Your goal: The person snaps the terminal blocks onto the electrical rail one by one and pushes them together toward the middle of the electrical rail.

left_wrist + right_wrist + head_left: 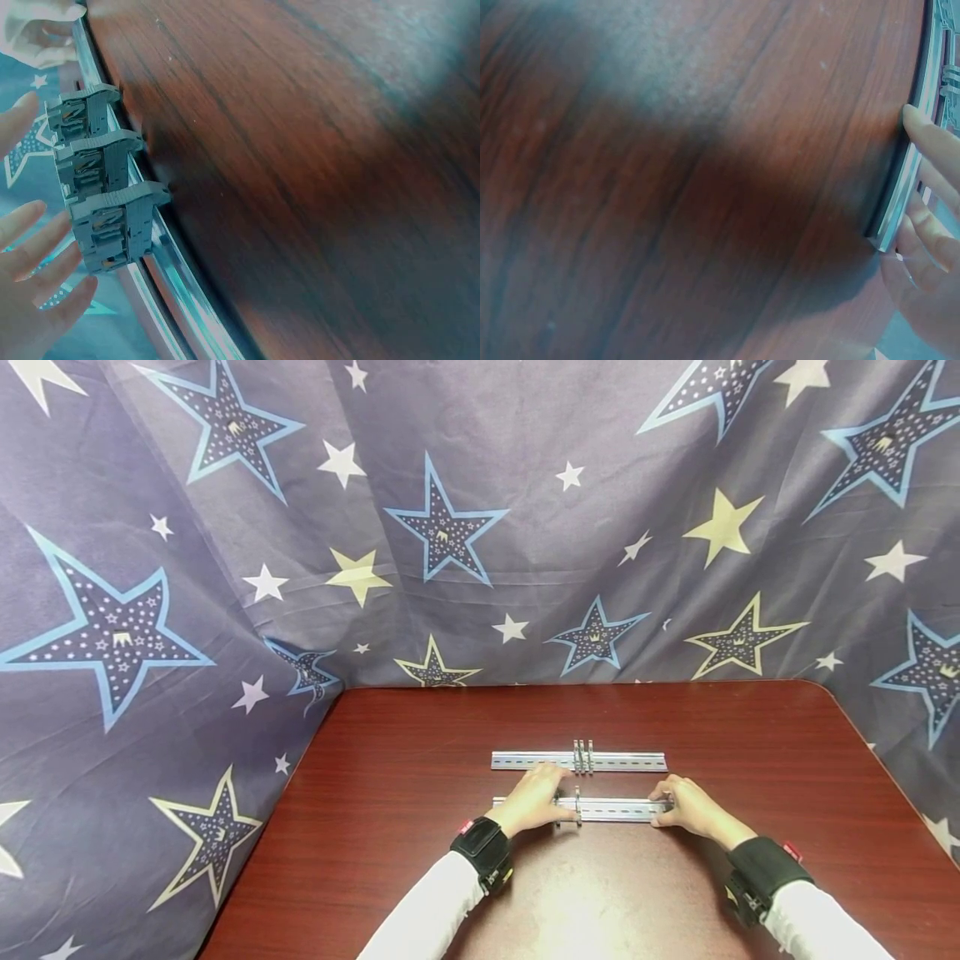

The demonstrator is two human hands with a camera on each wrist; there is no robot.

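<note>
A slotted metal DIN rail [618,810] lies on the table, with several narrow grey terminal blocks [116,225] mounted on it; the left wrist view shows three. My left hand [532,797] is over the left part of this rail. Its fingers [52,292] are extended and spread beside the nearest block, with the thumb apart from them; contact with the block is unclear. At the rail's right end, my right hand [686,806] grips it, thumb on the near edge and fingers on the far side. Part of the rail's left portion is hidden by my left hand.
A second DIN rail [626,762] lies parallel just behind, with three upright terminal blocks [582,757] near its middle. The reddish-brown wooden table [420,727] meets a star-patterned cloth [525,568] at the back and sides.
</note>
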